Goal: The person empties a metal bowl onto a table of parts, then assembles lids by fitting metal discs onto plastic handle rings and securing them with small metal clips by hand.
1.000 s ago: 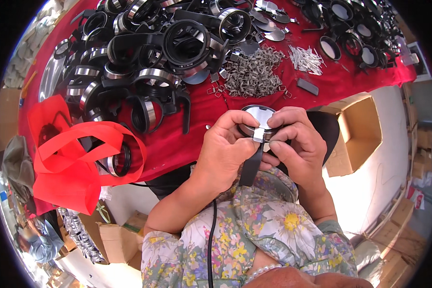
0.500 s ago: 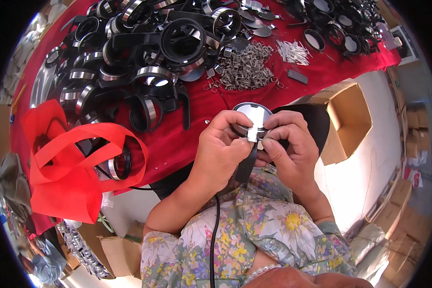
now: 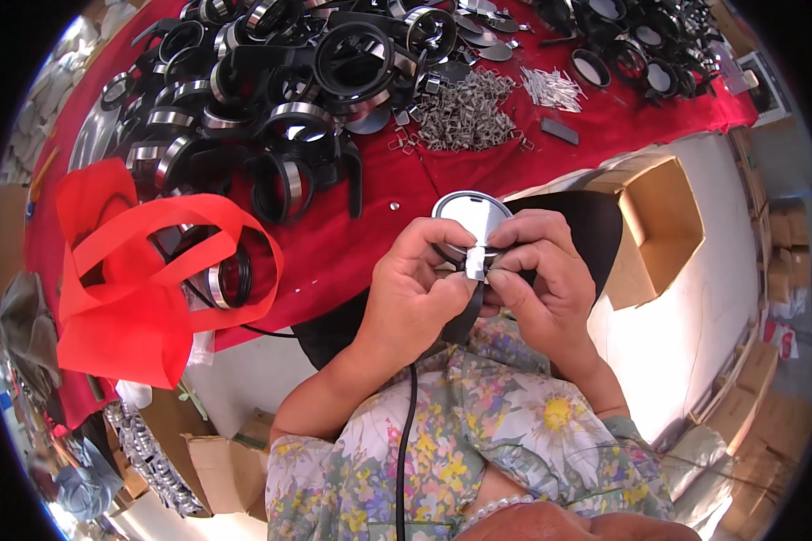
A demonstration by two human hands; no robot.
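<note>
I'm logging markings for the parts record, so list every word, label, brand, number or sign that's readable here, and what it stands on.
None can be read.
Round silver-topped part in the left hand and right hand: no legible text.
Metal clips on the red cloth: none legible.
Open cardboard box: none legible.
Red-and-white package, right: too small and blurred to read.

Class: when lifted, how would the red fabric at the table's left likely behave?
The red fabric would probably sag, since its bands curl and fold; looking thin, it seems light. It might snag the ring showing through its loop.
</note>
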